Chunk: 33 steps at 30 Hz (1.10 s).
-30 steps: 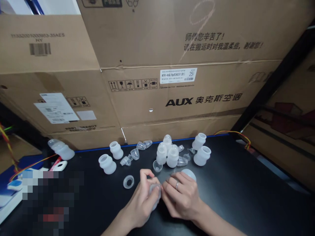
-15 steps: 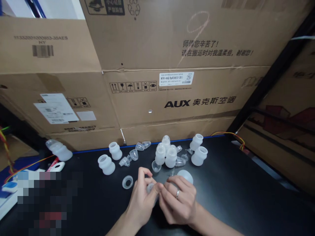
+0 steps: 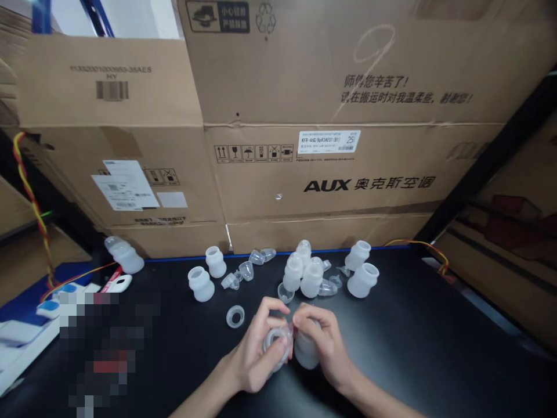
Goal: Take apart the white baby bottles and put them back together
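Near the front of the black table, my left hand (image 3: 255, 357) is closed around a translucent plastic ring (image 3: 270, 343), thumb laid across it. Just to its right, my right hand (image 3: 331, 342) grips a small frosted plastic bottle (image 3: 307, 352) from above, its fingers hiding the top. Ring and bottle are close together; whether they touch I cannot tell. Another translucent ring (image 3: 235, 317) lies flat to the left of my hands. Beyond my fingers stands a cluster of frosted bottles (image 3: 311, 280), with a clear round cup (image 3: 285, 293) beside it.
Two frosted bottles (image 3: 201, 284) stand back left, and two more (image 3: 363, 281) back right. Small clear plastic caps (image 3: 246, 270) lie between. A capped bottle (image 3: 126, 255) leans at the far left by a white power strip (image 3: 39, 337). A cardboard wall (image 3: 261, 203) closes the back.
My right hand has moved off the piece in my left hand and taken hold of the bottle that stood behind it. The ring in my left hand now shows more plainly. The view has shifted left.
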### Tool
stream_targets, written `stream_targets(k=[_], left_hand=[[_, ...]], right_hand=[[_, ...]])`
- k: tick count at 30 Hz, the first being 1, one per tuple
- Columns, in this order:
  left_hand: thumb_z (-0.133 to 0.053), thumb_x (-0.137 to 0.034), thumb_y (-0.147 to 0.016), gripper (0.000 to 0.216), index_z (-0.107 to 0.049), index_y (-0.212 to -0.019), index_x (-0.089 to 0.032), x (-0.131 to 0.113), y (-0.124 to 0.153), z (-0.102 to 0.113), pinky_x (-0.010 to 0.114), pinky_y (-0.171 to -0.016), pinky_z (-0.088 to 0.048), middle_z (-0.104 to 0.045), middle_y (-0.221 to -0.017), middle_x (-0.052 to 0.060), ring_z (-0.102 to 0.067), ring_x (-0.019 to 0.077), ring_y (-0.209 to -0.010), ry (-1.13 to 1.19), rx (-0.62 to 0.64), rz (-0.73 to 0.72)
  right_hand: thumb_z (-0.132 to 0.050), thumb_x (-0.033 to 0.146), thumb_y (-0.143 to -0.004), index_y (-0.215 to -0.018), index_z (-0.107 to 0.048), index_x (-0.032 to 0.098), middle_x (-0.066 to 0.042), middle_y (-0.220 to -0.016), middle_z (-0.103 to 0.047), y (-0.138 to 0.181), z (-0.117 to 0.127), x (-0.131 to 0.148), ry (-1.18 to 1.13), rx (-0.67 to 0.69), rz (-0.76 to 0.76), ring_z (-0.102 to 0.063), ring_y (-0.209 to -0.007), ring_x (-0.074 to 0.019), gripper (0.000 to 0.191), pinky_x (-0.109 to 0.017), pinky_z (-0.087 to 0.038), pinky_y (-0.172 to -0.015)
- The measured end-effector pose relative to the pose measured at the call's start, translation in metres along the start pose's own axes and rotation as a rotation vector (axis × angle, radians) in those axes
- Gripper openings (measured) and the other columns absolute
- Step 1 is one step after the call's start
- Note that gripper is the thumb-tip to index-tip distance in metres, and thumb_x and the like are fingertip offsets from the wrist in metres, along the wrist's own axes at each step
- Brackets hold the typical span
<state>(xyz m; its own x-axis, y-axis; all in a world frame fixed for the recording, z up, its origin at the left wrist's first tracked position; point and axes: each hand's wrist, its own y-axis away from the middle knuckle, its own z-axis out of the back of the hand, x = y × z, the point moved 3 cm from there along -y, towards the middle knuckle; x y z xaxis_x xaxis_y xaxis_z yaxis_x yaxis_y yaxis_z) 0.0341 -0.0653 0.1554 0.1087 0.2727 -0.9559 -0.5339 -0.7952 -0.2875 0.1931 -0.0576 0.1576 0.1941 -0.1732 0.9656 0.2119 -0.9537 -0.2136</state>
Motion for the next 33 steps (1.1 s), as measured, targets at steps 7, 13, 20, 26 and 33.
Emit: stream_targets(k=[7, 13, 20, 26, 33], left_hand=[[-0.044, -0.067, -0.099, 0.050, -0.039, -0.121, -0.022, -0.011, -0.010, -0.006, 0.022, -0.053, -0.045, -0.061, -0.065, -0.002, -0.056, 0.0113, -0.053, 0.062, -0.093, 0.237], [-0.045, -0.085, -0.085, 0.077, -0.043, -0.130, -0.023, -0.019, -0.012, 0.002, 0.020, -0.044, -0.044, -0.055, -0.058, -0.006, -0.052, 0.0119, -0.046, 0.013, 0.023, 0.537], [-0.047, -0.077, -0.092, 0.078, -0.037, -0.144, -0.019, -0.025, -0.011, 0.008, 0.018, -0.048, -0.043, -0.058, -0.055, -0.004, -0.051, 0.0108, -0.044, 0.005, 0.142, 0.405], [-0.041, -0.054, -0.098, 0.079, -0.015, -0.162, -0.017, -0.019, -0.012, 0.003, 0.022, -0.041, -0.047, -0.065, -0.058, 0.000, -0.054, 0.0144, -0.037, 0.664, 0.244, 0.352], [-0.013, -0.067, -0.100, 0.077, 0.005, -0.165, -0.030, -0.007, -0.015, -0.001, 0.021, -0.039, -0.044, -0.071, -0.059, 0.003, -0.058, 0.0178, -0.037, 0.719, 0.225, 0.383]], right_hand=[[-0.059, 0.021, -0.099, -0.077, -0.064, 0.017, -0.001, -0.067, -0.062, 0.007, 0.000, 0.019, 0.361, -0.034, 0.351, -0.059, -0.066, -0.0139, 0.023, -0.027, -0.045, -0.069], [-0.058, 0.003, -0.087, -0.096, -0.066, 0.017, -0.005, -0.076, -0.065, 0.017, -0.009, 0.036, 0.779, -0.033, 0.881, -0.060, -0.071, -0.0175, 0.019, -0.030, -0.045, -0.068], [-0.062, 0.035, -0.100, -0.073, -0.065, 0.017, -0.003, -0.067, -0.063, 0.004, -0.007, 0.018, 0.334, -0.132, 0.224, -0.058, -0.064, -0.0132, 0.033, -0.024, -0.045, -0.065], [-0.074, 0.052, -0.088, -0.069, -0.065, 0.014, -0.004, -0.068, -0.063, 0.004, -0.015, 0.011, -0.066, -0.126, -0.169, -0.056, -0.066, -0.0144, 0.043, -0.025, -0.044, -0.067], [-0.062, 0.046, -0.098, -0.076, -0.067, 0.016, -0.003, -0.073, -0.066, 0.000, -0.007, 0.031, 0.287, 0.032, 0.072, -0.058, -0.071, -0.0147, 0.038, -0.027, -0.044, -0.074]])
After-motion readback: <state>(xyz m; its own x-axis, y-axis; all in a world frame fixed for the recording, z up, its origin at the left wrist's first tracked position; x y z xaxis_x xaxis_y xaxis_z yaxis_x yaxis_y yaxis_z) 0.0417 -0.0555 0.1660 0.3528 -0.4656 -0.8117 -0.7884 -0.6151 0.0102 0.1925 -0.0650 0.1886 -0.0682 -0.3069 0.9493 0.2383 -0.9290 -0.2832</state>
